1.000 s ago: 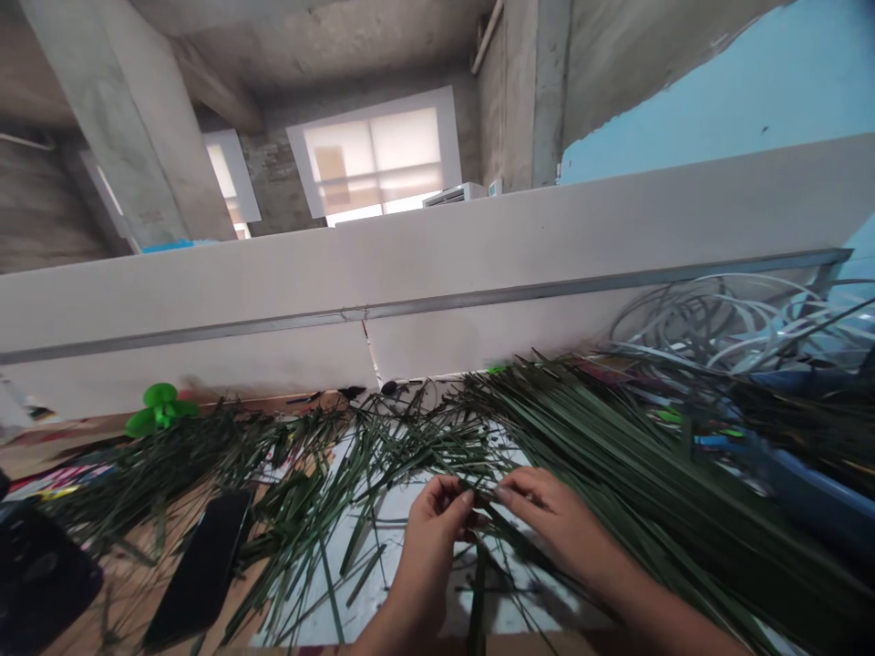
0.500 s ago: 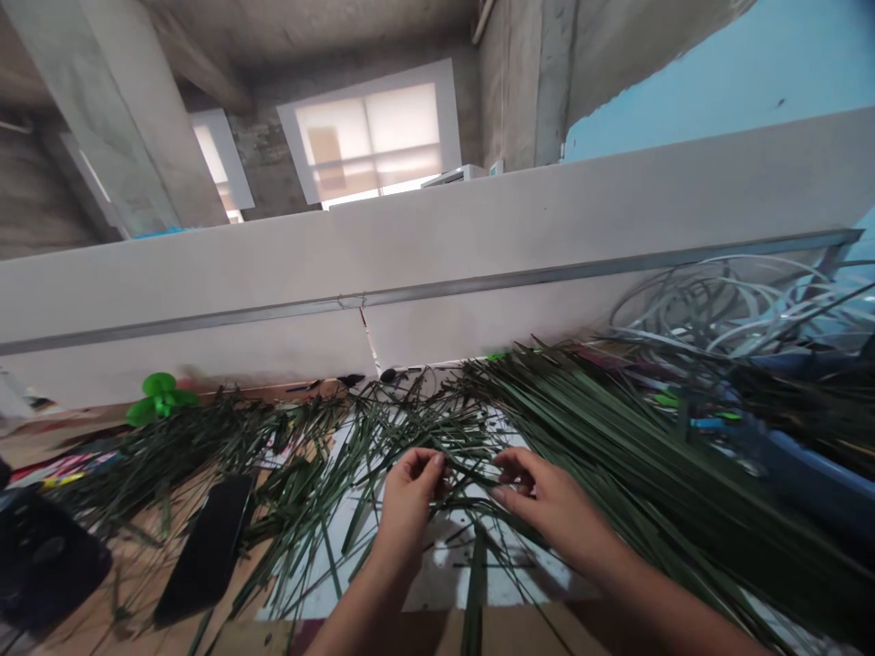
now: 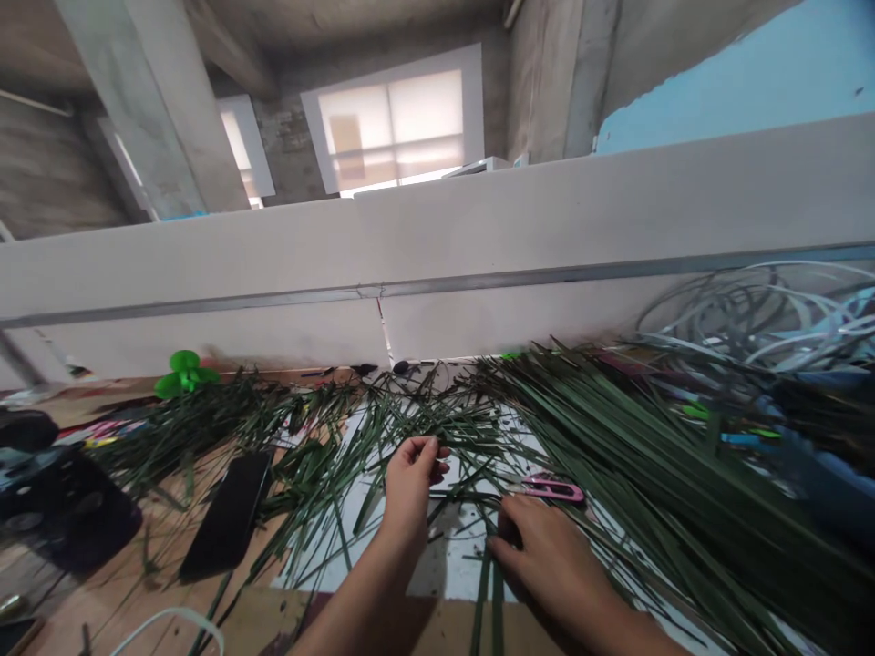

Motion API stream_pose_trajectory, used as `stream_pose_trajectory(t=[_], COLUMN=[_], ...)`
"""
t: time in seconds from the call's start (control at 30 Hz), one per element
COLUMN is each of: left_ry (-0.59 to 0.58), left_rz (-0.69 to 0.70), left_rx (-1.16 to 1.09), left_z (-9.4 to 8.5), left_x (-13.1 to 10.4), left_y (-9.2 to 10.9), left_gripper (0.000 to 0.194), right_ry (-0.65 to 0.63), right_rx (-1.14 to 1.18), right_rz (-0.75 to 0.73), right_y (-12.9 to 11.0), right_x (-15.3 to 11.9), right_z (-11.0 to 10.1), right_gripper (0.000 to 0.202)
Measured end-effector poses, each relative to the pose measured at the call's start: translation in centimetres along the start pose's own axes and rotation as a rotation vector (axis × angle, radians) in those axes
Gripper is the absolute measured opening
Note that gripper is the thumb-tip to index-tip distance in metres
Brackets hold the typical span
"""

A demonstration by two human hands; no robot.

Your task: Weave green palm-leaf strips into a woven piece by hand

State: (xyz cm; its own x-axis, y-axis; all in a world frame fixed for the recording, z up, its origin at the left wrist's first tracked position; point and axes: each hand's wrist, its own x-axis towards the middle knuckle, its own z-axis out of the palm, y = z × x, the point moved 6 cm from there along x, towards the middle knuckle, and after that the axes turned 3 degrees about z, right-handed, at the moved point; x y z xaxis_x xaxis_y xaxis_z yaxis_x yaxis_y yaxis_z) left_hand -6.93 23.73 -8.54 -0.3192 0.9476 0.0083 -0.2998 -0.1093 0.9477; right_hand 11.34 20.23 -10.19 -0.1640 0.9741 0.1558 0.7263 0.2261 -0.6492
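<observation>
My left hand (image 3: 414, 469) is raised over the white work surface (image 3: 355, 560), thumb and forefinger pinched where a narrow green leaf strip (image 3: 461, 446) seems to start. Lower and to the right, my right hand (image 3: 547, 542) lies palm down with curled fingers. Its thumb tip meets the upper part of long leaf strips (image 3: 482, 597) running toward the front edge; what its hidden fingers hold cannot be made out. Just beyond its knuckles lie pink-handled thread snips (image 3: 557, 489). Cut leaf pieces (image 3: 328, 483) are scattered around both hands.
A thick bundle of long green leaves (image 3: 629, 446) lies at right, near coiled white strips (image 3: 745, 310) and a blue container (image 3: 813, 465). At left are a black phone (image 3: 229, 515), a dark patterned object (image 3: 68, 510) and a green three-lobed object (image 3: 186, 374). A low white partition (image 3: 478, 228) stands behind.
My right hand has drawn down toward me, away from the left, and the pink snips now show. My left hand stays pinched in nearly the same place. The view has turned slightly left.
</observation>
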Motion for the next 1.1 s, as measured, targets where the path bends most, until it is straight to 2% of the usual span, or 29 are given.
stream_pose_trajectory(t=[0.17,0.33,0.47,0.83,1.1], left_ry=[-0.016,-0.034,-0.033,-0.103,-0.164], left_rz=[-0.038,-0.104,-0.148,-0.145,-0.168], left_rx=[-0.048,-0.126,-0.183,-0.211,-0.121], left_z=[0.5,1.0,1.5,2.6,3.6], left_x=[-0.4,-0.7,-1.0,-2.3,-3.8], left_y=[-0.3,-0.4,-0.9,-1.1,-2.1], left_gripper=[0.042,0.047,0.051,0.047,0.044], right_ry=[-0.027,0.001,0.052,0.098,0.046], right_rx=[0.249,0.568,0.736,0.921,1.056], right_rz=[0.074,0.085,0.1,0.139,0.144], right_y=[1.5,2.1,2.4,1.7,1.1], right_x=[1.1,2.5,3.0,2.7,2.6], right_z=[0.2,-0.2,-0.8,-2.2,-1.0], right_gripper=[0.01,0.019,0.027,0.025,0.027])
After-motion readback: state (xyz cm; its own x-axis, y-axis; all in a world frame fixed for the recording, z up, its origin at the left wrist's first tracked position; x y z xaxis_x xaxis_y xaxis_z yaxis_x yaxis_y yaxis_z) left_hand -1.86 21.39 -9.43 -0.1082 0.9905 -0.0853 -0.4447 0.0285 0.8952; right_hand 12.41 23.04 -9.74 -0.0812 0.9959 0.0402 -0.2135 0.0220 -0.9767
